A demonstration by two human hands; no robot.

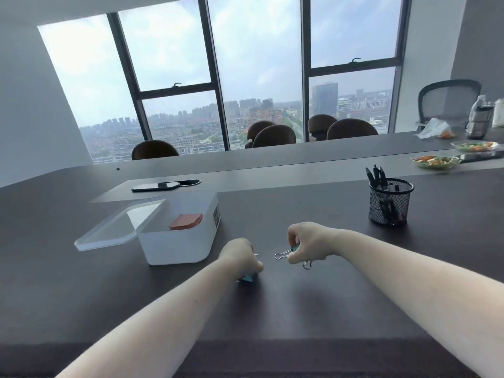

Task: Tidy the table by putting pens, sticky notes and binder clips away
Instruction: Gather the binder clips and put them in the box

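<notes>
My right hand is closed around teal binder clips; silver wire handles stick out to the left and below the fist. My left hand is closed on a teal binder clip resting on the dark table, with a bit of wire showing at the knuckles. Just left of my hands stands a white storage box, open, with an orange sticky-note pad inside. A black mesh pen cup with several black pens stands at the right.
The box's clear lid leans off its left side. A black phone lies further back. Plates of food, a bottle and a plastic bag sit far right. Chairs line the table's far side under the windows.
</notes>
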